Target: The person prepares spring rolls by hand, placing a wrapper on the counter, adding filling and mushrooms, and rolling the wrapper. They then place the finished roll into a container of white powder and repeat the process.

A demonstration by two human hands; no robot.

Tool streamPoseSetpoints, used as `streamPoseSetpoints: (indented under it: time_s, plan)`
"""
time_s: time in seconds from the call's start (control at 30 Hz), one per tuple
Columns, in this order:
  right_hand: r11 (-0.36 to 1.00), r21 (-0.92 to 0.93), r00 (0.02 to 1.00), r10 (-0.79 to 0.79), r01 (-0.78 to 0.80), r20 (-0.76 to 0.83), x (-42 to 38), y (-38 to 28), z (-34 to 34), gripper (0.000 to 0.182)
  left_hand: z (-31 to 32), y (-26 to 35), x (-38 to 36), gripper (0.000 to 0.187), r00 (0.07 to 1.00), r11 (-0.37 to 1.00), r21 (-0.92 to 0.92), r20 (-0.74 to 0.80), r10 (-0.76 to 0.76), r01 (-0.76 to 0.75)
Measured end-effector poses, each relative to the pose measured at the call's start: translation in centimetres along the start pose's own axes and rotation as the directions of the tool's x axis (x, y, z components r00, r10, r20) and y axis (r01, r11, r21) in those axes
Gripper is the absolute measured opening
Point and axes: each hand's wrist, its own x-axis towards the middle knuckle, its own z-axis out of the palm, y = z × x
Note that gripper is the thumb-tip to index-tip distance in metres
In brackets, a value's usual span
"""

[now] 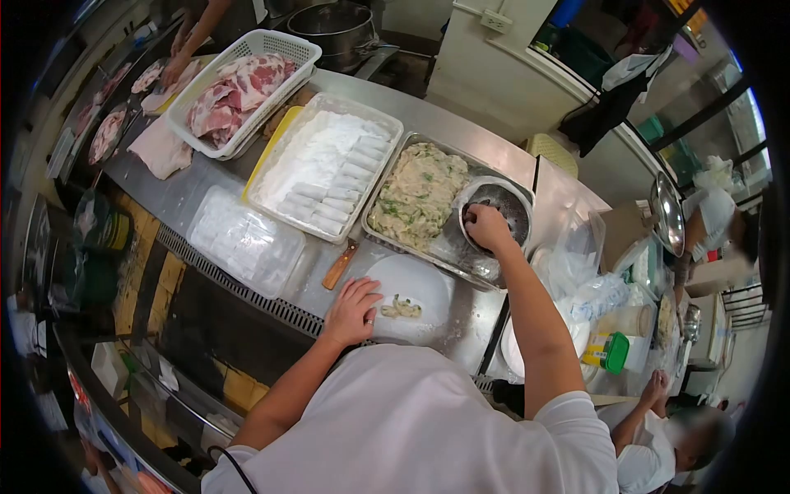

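Observation:
My right hand (487,227) reaches into a round metal bowl (517,198), fingers bent together; what they hold is hidden. The bowl stands in the right part of a metal tray (455,265), beside a pale filling with green bits (420,191). My left hand (354,311) lies with fingers apart at the left edge of a thin white wrapper (411,280). A small heap of filling (401,308) sits on the wrapper. A knife with a wooden handle (340,265) lies just above my left hand. White rolls (333,198) rest on white powder in a plastic tray (387,123) to the left.
A lidded clear container (245,239) lies left of the knife. Raw meat fills a white basket (309,51) farther back. Plastic bags (576,272) and a green-lidded jar (615,352) stand at right. Another person's hand (177,70) is at upper left; a person (654,445) is at lower right.

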Motion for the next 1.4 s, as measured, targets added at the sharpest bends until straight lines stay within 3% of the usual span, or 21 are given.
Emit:
streamPoseSetpoints:
  time_s: [0.23,0.27,0.37,0.47,0.57,0.63,0.77,0.87,0.97,1.07,1.17,1.27,1.37,1.4]
  plan:
    - [0.883,0.45,0.991,0.111,-0.133,0.074,0.8,1.3,0.5,0.032,-0.2,0.2,0.1,0.04,1.0,1.0,0.005,0.0,-0.004,0.004]
    - [0.717,0.559,0.904,0.261,-0.416,0.338,0.2,0.7,-1.6,0.027,-0.2,0.3,0.1,0.04,1.0,1.0,0.008,0.006,-0.007,0.007]
    - [0.37,0.838,0.914,0.227,-0.401,0.337,-1.1,2.0,-1.8,0.024,0.1,0.1,0.0,0.041,1.0,1.0,0.014,0.004,-0.009,0.009]
    - [0.154,0.944,0.937,0.245,-0.293,0.251,-4.3,-0.5,-2.6,0.023,0.2,0.0,-0.1,0.042,1.0,1.0,0.018,-0.008,-0.003,0.003]
    - [0.406,0.882,0.971,0.097,-0.24,0.22,-8.3,-2.3,-0.9,0.023,0.4,-0.3,-0.1,0.042,1.0,1.0,0.015,-0.003,0.005,-0.005]
    - [0.59,0.75,0.949,0.103,-0.299,0.298,-11.5,-6.5,0.7,0.022,0.3,-0.3,-0.2,0.042,1.0,1.0,0.013,-0.006,0.012,-0.011]
    - [0.684,0.715,0.987,0.061,-0.148,0.146,-16.3,-11.0,9.6,0.022,0.1,-0.2,-0.1,0.043,1.0,1.0,0.013,-0.009,0.028,-0.028]
    - [0.934,0.348,0.996,-0.091,0.077,0.024,-17.8,-12.9,9.8,0.024,0.0,-0.1,-0.1,0.043,1.0,1.0,-0.002,-0.011,0.029,-0.029]
    - [0.971,0.22,0.996,-0.091,0.094,-0.021,-18.3,-13.1,8.9,0.019,0.0,-0.3,-0.2,0.043,0.999,0.999,-0.002,-0.009,0.041,-0.041]
    - [0.992,0.11,0.995,-0.071,0.063,0.073,-18.3,-12.4,9.1,0.014,-0.1,-0.2,-0.3,0.042,0.999,0.999,-0.01,-0.004,0.038,-0.038]
    - [0.986,0.127,0.987,-0.125,0.112,0.104,-18.1,-12.4,9.9,0.016,-0.3,0.0,-0.3,0.042,0.999,0.999,-0.002,0.004,0.033,-0.033]
    - [0.979,0.093,0.98,-0.186,0.179,0.075,-18.2,-12.8,10.6,0.012,0.0,-0.3,-0.4,0.043,0.999,0.999,0.003,0.004,0.032,-0.032]
    - [0.987,0.097,0.991,-0.134,0.131,0.028,-18.7,-13.3,9.6,0.014,-0.2,-0.4,-0.3,0.044,0.999,1.0,-0.012,0.039,0.01,-0.009]
    - [0.992,0.109,0.996,-0.056,0.063,-0.062,-18.9,-12.8,9.7,0.015,0.1,-0.6,-0.4,0.044,0.999,0.996,-0.079,-0.024,-0.048,0.046]
